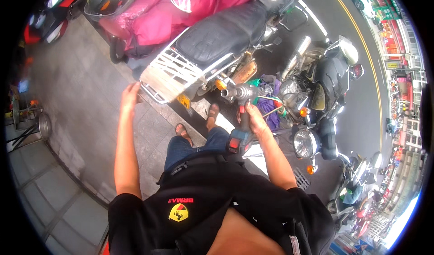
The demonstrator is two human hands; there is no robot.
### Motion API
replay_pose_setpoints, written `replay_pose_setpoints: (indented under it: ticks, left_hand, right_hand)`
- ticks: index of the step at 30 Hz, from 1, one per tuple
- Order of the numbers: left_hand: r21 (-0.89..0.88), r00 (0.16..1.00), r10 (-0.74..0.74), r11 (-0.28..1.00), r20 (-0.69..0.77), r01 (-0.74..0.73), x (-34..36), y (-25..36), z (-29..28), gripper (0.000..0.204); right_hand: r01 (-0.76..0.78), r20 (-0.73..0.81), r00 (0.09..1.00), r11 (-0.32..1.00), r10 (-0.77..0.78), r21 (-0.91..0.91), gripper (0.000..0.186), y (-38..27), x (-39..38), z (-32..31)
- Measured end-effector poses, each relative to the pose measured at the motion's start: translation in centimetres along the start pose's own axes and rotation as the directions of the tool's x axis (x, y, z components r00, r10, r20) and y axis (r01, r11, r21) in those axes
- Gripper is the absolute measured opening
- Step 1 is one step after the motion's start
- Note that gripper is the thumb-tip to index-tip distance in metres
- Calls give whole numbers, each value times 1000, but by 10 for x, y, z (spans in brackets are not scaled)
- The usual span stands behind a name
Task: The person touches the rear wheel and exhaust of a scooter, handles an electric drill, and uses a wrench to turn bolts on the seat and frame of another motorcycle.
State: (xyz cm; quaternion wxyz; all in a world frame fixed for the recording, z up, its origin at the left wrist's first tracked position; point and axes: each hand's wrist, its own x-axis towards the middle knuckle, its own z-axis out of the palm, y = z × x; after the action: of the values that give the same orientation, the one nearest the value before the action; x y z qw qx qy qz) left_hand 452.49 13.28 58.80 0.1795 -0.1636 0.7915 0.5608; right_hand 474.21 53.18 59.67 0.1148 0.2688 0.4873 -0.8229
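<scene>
Cordless impact wrench (239,102) held upright in front of the person's waist.
Right hand (253,119) closed round its grip, battery end low; tool looks heavy, rigid, best held at the grip. Left hand (130,97) open, fingers touching the white rear rack (169,72) of the parked motorcycle (226,31) beyond.

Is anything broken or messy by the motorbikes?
Nothing looks broken. Crumpled cloths lie heaped on the ground between the two motorbikes, the only messy spot. The right hand holds a power drill; the left hand touches the rear rack.
</scene>
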Motion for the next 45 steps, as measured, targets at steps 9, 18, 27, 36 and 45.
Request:
replay_pose_setpoints:
  ticks: [9,18,27,36,45]
  left_hand:
    - [127,983,-41,990,-177,64,95,-12,6,47]
    - [580,999,41,814,1,-34,149,-19,47,57]
    - [431,968,-131,902,215,27,184,4,66,63]
    - [528,988,-47,849,145,-37,215,-45,83,72]
    - [570,997,-78,820,28,48,215,-36,76,73]
  right_hand:
    - [70,-9,997,988,-73,-141,43,-81,149,-43]
    - [-95,-55,994,991,91,-89,52,-128,279,-25]
    - [-171,-299,949,958,98,-230,52,-134,297,-1]
    - [-185,-335,940,922,65,-339,59,-141,297,5]
    - [22,-172,980,920,-97,-390,51,-141,288,-7]
